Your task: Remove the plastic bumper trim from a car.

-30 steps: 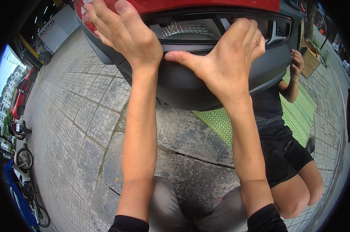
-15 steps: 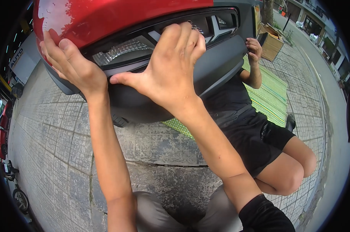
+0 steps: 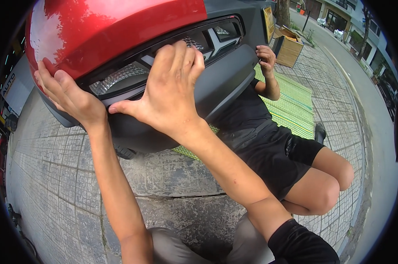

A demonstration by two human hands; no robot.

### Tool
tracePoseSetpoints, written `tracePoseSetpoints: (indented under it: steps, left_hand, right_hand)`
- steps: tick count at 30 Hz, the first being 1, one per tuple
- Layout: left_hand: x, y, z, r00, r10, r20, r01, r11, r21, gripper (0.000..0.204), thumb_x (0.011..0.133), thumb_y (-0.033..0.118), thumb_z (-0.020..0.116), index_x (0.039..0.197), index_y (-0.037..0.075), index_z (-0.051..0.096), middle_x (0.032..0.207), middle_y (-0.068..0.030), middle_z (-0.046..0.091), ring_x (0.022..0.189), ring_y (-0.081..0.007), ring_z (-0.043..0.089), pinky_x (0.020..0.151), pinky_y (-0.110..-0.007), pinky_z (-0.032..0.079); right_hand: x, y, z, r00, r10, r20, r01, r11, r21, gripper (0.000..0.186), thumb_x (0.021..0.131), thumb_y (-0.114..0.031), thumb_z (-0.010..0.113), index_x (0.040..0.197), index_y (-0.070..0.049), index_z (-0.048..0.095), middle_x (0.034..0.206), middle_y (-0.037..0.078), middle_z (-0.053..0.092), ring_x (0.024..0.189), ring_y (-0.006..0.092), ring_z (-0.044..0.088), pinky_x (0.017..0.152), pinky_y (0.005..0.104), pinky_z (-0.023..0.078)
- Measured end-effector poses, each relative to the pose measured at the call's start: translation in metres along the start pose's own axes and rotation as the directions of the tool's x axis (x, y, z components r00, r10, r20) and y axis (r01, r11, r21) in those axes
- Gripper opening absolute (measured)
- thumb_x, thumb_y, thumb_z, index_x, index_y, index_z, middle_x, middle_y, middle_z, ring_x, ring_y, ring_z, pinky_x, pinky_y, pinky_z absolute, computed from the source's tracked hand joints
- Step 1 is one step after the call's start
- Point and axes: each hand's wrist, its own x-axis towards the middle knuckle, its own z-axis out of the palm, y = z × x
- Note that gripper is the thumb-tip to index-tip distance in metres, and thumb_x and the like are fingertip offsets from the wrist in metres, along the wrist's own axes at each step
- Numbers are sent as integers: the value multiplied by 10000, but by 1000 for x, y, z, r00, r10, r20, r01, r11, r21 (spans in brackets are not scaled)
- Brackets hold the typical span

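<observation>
My left hand (image 3: 73, 97) lies against the corner of a car's front end, its fingers stretched out along the edge between red painted bodywork (image 3: 115, 28) and the dark grey bumper (image 3: 207, 90). My right hand (image 3: 170, 90) presses palm-first on the bumper, thumb spread wide to the left. Its other fingers bend over the black-framed lamp opening (image 3: 130, 75), where their tips are hidden. Inside that opening are a clear faceted lens and silver trim pieces. Neither hand holds a loose item.
At right another person (image 3: 247, 112) in black clothes lies beneath the bumper on a green woven mat (image 3: 293, 99), one hand (image 3: 266, 57) raised near the bumper's edge. A cardboard box (image 3: 288, 48) stands beyond. Paving (image 3: 58, 176) surrounds a car tyre (image 3: 125, 152).
The whole view has shifted, so the car and my hands appear further left. Both hands keep their places on the bumper; the other person's hand stays near its edge.
</observation>
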Motion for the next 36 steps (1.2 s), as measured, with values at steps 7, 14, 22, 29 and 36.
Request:
tracePoseSetpoints:
  steps: [7,14,22,29,36]
  left_hand:
    - [2,-1,0,1000,15,-4,-15,1000,-9,600,1152,352,340,1584,-47,461,1669,-294,415,1588,-456,304,1306,-552,194]
    - [1,0,-1,1000,4,13,-3,999,-34,629,1148,363,330,1599,-65,425,1641,-282,464,1605,-436,264,1315,-540,149]
    - [-2,-2,-5,998,-26,51,28,999,-31,670,1146,453,325,1655,18,364,1722,-313,296,1641,-451,188,1288,-651,46]
    - [-1,0,-1,1000,27,13,-27,999,-43,620,1143,347,354,1595,-72,425,1670,-267,416,1610,-415,275,1315,-495,183]
    - [-2,1,-3,1000,10,23,-10,1000,-17,640,1140,382,338,1621,-35,403,1688,-267,383,1621,-427,250,1307,-547,136]
  right_hand:
    - [1,-2,-1,1000,-15,-10,15,999,-44,1182,451,-715,978,1138,81,438,1179,249,440,1189,393,414,1111,603,235]
    - [0,-1,0,999,-36,-25,34,996,-78,1195,431,-722,979,1129,79,432,1151,232,442,1156,385,422,1085,594,262]
    - [-1,-2,-5,999,-39,30,42,994,-105,1209,484,-676,1002,1200,107,423,1206,272,456,1201,405,441,1111,629,250]
    - [0,3,-2,995,-98,-31,90,977,-192,1216,466,-822,929,1091,93,430,1097,203,472,1093,354,473,1036,560,334]
    - [-1,4,-2,997,-78,21,80,987,-143,1152,460,-722,989,1103,59,438,1147,227,452,1129,372,442,1088,606,294]
